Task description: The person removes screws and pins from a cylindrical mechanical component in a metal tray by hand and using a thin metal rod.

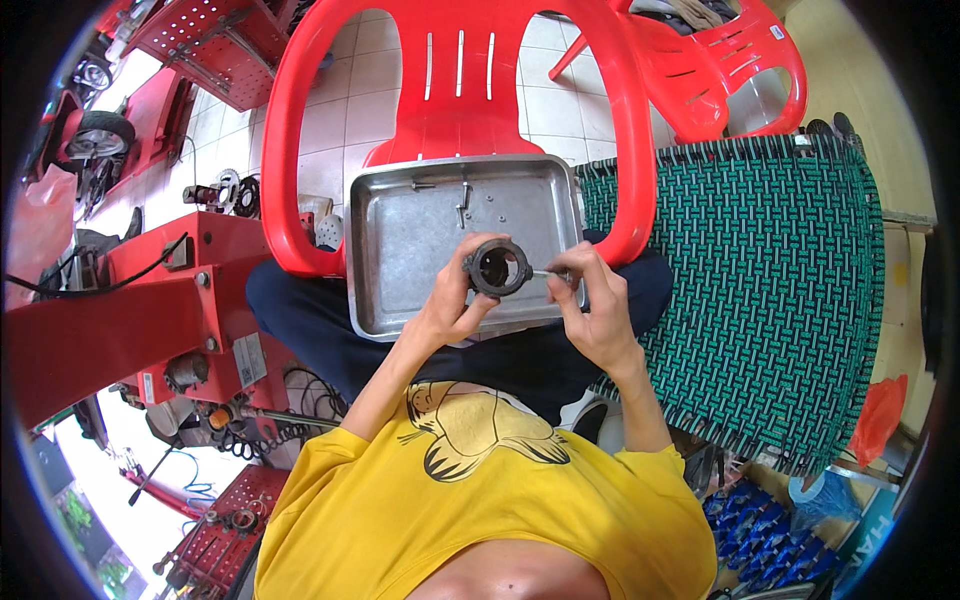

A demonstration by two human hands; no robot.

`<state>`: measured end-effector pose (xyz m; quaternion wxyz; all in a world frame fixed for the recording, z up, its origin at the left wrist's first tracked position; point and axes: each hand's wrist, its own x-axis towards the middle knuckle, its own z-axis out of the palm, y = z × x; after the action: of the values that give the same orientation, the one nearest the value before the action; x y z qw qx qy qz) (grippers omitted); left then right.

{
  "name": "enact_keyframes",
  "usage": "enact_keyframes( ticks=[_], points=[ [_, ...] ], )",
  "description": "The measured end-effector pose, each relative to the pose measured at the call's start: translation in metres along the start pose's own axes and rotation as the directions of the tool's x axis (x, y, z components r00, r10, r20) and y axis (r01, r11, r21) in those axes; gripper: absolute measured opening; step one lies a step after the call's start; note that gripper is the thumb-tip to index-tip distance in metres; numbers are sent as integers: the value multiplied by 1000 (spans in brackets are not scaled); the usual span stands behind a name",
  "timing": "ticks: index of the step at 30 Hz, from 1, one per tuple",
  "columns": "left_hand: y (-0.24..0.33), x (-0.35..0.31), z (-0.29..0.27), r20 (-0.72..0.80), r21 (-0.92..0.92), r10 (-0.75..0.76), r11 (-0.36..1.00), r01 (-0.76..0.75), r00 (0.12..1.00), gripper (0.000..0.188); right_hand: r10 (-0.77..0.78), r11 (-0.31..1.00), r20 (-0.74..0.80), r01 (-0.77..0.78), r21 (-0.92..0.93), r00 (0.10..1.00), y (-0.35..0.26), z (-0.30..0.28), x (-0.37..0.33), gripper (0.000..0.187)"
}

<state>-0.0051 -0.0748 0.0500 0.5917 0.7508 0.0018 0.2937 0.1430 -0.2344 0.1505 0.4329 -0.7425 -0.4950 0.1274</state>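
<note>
A dark, round metal ring-shaped part (500, 292) with a wide central hole is held over the tray. My left hand (450, 305) grips it from the left, thumb below and fingers behind. My right hand (600, 310) pinches a thin silver bolt (541, 273), whose far end meets the right side of the ring. The fingers hide the bolt's other end. Beneath both hands, a shallow metal tray (400, 240) rests across my lap and the chair seat. Inside it lie several loose bolts (463, 205) and small nuts (488, 199).
Facing me is a red plastic chair (455, 110), its arms flanking the tray. A green woven bench (750, 290) stands to the right, with another red chair (720, 80) beyond. Red metal workshop equipment (120, 330) fills the left side. A wheel (100, 135) is at the far left.
</note>
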Motion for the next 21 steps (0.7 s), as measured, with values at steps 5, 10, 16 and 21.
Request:
enact_keyframes(
  ticks=[5, 10, 16, 21],
  points=[
    [3, 0, 4, 15, 31, 36, 999, -36, 999, 66, 122, 989, 60, -126, 75, 991, 14, -3, -4, 14],
    [-1, -2, 4, -10, 14, 2, 1000, -2, 1000, 68, 76, 996, -16, -75, 44, 997, 7, -4, -5, 14],
    [3, -1, 5, -30, -2, -66, 998, 66, 997, 70, 158, 967, -16, -152, 207, 987, 3, 0, -7, 20],
    [2, 1, 5, -3, 22, 0, 1000, 0, 1000, 72, 144, 987, 49, -147, 64, 988, 13, -4, -6, 18]
  ],
)
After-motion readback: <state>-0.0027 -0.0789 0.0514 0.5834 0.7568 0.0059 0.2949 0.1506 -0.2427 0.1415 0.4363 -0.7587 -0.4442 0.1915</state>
